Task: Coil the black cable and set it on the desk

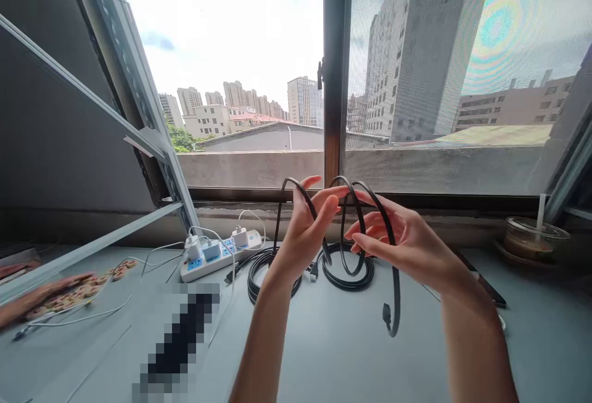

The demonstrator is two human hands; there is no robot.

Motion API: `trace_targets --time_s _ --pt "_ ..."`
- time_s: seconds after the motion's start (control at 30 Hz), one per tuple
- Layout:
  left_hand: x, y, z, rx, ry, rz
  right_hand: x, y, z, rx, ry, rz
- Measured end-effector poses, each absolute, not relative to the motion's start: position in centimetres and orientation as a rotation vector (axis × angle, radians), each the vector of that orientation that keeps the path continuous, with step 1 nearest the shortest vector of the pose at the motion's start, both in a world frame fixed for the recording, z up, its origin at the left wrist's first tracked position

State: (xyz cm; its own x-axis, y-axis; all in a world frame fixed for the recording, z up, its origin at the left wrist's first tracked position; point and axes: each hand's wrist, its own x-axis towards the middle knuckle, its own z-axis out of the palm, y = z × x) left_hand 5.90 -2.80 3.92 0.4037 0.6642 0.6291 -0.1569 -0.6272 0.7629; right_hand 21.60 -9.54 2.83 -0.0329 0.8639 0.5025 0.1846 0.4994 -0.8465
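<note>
A black cable (395, 279) hangs in loose loops over both hands, raised above the table. One loop passes over my left hand (314, 218), whose fingers are spread with the thumb up. My right hand (386, 233) has more loops across its fingers, the thumb and fingertips curved towards each other around the cable. From the right hand a cable end with a dark connector (387, 315) dangles. Behind the hands, two coiled black cables lie on the table: the left coil (253, 286) is partly hidden by my left forearm, the right coil (349, 284) sits beneath the held loops.
A white power strip (222, 257) with plugs and white cords stands at the back left. A blurred dark item (180, 341) lies in front of it. At far left another person's arm (41, 298) rests. A lidded cup (531, 239) and a dark flat object (485, 286) are at right.
</note>
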Motion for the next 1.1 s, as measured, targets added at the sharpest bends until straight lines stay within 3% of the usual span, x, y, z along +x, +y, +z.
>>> trace_targets --time_s 0.37,0.6,0.77,0.97,1.1 --pt "2.4 -2.3 5.3 1.906 0.323 1.376 24.6 -9.1 3.4 -1.014 -1.123 0.533" --pt "5.3 -2.7 4.3 1.912 0.376 1.308 20.8 -10.9 3.6 -1.044 -1.565 0.546" --pt "4.9 -2.9 4.4 1.941 0.544 1.134 20.9 -10.0 3.3 -1.161 -1.518 0.419" --pt "2.8 -4.0 5.6 2.022 0.5 1.554 22.7 -10.0 3.3 -1.039 -1.22 0.289" --pt "3.9 -3.3 4.7 2.079 0.608 1.518 22.1 -10.7 3.5 -0.8 -1.113 0.338"
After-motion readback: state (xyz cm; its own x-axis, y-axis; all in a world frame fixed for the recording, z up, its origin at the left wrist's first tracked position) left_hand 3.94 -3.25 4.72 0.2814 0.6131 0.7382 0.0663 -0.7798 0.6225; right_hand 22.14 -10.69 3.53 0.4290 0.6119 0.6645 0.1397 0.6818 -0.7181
